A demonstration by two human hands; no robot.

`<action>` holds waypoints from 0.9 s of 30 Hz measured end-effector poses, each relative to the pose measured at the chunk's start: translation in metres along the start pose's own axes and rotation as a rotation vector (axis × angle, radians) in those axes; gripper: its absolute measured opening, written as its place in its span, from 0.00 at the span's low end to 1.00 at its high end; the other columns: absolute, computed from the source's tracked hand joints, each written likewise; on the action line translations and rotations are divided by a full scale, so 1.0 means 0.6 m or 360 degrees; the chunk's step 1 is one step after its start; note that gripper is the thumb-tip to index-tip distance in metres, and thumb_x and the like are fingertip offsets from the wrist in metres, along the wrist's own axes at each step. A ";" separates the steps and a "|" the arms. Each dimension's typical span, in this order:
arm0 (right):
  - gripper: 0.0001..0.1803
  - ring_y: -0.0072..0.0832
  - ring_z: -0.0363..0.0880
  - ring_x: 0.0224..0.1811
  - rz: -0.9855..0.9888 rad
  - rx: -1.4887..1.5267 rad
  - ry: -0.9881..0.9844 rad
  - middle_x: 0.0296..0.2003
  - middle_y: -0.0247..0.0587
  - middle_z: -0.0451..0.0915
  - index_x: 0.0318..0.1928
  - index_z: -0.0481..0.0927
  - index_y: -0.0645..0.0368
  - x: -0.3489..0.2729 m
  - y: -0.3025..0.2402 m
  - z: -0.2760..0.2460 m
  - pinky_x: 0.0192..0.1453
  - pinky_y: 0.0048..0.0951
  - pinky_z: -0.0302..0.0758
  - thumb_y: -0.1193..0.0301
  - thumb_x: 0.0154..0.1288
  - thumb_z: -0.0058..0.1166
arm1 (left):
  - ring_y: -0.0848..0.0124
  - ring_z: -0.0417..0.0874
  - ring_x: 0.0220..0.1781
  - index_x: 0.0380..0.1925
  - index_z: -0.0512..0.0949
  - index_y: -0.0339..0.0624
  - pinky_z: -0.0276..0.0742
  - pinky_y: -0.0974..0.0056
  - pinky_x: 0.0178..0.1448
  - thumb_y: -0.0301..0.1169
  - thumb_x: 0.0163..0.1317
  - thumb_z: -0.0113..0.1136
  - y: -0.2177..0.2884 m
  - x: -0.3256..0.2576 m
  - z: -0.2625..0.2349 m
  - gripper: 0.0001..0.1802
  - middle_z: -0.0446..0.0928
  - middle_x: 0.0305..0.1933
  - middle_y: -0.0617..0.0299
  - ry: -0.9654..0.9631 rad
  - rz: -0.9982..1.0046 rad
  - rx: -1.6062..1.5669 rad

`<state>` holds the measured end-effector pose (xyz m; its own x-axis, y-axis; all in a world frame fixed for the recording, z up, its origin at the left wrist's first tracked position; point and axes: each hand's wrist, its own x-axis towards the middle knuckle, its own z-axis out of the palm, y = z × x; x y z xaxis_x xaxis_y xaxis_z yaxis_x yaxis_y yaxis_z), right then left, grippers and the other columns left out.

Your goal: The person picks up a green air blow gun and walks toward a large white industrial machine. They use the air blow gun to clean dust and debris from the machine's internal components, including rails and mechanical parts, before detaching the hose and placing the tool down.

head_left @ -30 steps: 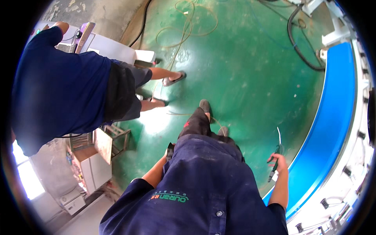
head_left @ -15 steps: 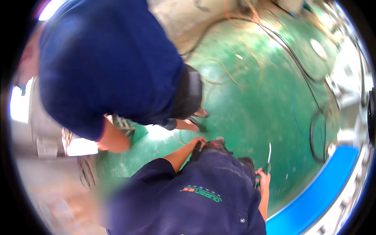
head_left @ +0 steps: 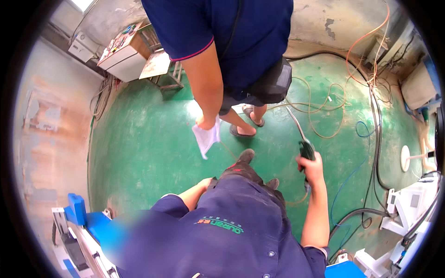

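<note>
In my right hand (head_left: 313, 167) is a dark green air blow gun (head_left: 305, 150), with my fingers wrapped round its grip. Its long thin metal nozzle (head_left: 295, 122) points forward and a little left, over the floor. A thin yellowish hose (head_left: 299, 202) shows below the gun, close to my side. My left hand (head_left: 205, 184) rests by my hip, against my dark trousers; its fingers are mostly hidden. Ahead of me stands a co-worker in a dark blue shirt, whose hand (head_left: 207, 122) holds a white cloth (head_left: 207, 138) hanging down.
Hoses and cables (head_left: 374, 134) run across the green floor (head_left: 143, 139) on the right. A cabinet with tools on top (head_left: 125, 60) and a small stool (head_left: 156, 65) stand at the far left. White machine frames (head_left: 410, 208) and blue conveyor surfaces (head_left: 346, 270) flank me.
My view has turned, bringing the cabinet and left wall into sight. My right hand has lifted the blow gun forward from beside my leg. The co-worker's white cloth now shows.
</note>
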<state>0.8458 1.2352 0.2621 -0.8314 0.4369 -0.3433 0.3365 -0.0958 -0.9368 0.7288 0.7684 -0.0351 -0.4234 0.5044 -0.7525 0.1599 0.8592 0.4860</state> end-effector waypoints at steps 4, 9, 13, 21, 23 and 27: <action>0.05 0.22 0.70 0.17 -0.0018 0.0076 0.0202 0.17 0.33 0.74 0.26 0.77 0.60 0.003 -0.064 0.054 0.22 0.26 0.64 0.73 0.51 0.59 | 0.53 0.83 0.46 0.40 0.81 0.39 0.76 0.54 0.49 0.51 0.52 0.59 -0.075 -0.080 0.098 0.27 0.82 0.44 0.46 -0.0030 -0.0147 -0.0086; 0.05 0.21 0.72 0.16 -0.0331 0.0225 0.0323 0.16 0.33 0.74 0.26 0.77 0.60 0.007 -0.128 0.077 0.20 0.24 0.62 0.71 0.52 0.56 | 0.54 0.83 0.44 0.39 0.81 0.40 0.76 0.55 0.48 0.50 0.53 0.59 -0.139 -0.098 0.170 0.24 0.83 0.42 0.47 -0.0020 -0.0168 -0.0122; 0.06 0.21 0.71 0.17 -0.0416 -0.0663 -0.0343 0.17 0.34 0.74 0.25 0.79 0.62 -0.032 -0.139 0.144 0.24 0.26 0.67 0.72 0.49 0.56 | 0.55 0.83 0.43 0.38 0.81 0.40 0.77 0.56 0.47 0.48 0.53 0.59 -0.213 -0.073 0.166 0.23 0.83 0.41 0.48 -0.0106 -0.0137 0.0051; 0.04 0.22 0.70 0.18 -0.0933 -0.1022 -0.0102 0.16 0.33 0.73 0.24 0.77 0.61 -0.089 -0.204 0.354 0.25 0.24 0.65 0.73 0.49 0.56 | 0.73 0.75 0.28 0.28 0.78 0.42 0.74 0.65 0.36 0.36 0.55 0.56 -0.213 -0.218 0.119 0.09 0.78 0.28 0.64 0.0641 0.0002 -0.1150; 0.03 0.23 0.71 0.20 -0.0851 -0.0203 -0.0115 0.18 0.32 0.74 0.24 0.78 0.61 -0.097 -0.244 0.406 0.28 0.25 0.66 0.75 0.53 0.56 | 0.67 0.79 0.33 0.31 0.80 0.42 0.75 0.62 0.41 0.36 0.56 0.56 -0.224 -0.252 0.140 0.10 0.80 0.29 0.60 0.0793 -0.0141 -0.1151; 0.05 0.19 0.69 0.18 -0.0948 -0.0546 -0.0450 0.17 0.32 0.73 0.25 0.76 0.61 -0.092 -0.274 0.499 0.25 0.24 0.64 0.73 0.54 0.57 | 0.61 0.81 0.37 0.33 0.80 0.43 0.75 0.59 0.45 0.38 0.57 0.57 -0.328 -0.257 0.255 0.12 0.82 0.33 0.54 0.0872 -0.0386 -0.0900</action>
<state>0.7041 0.9590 0.4151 -0.9827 0.0759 0.1688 -0.1265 0.3906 -0.9118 0.8990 0.5344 -0.0826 -0.7869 0.0715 -0.6129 -0.4033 0.6921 0.5986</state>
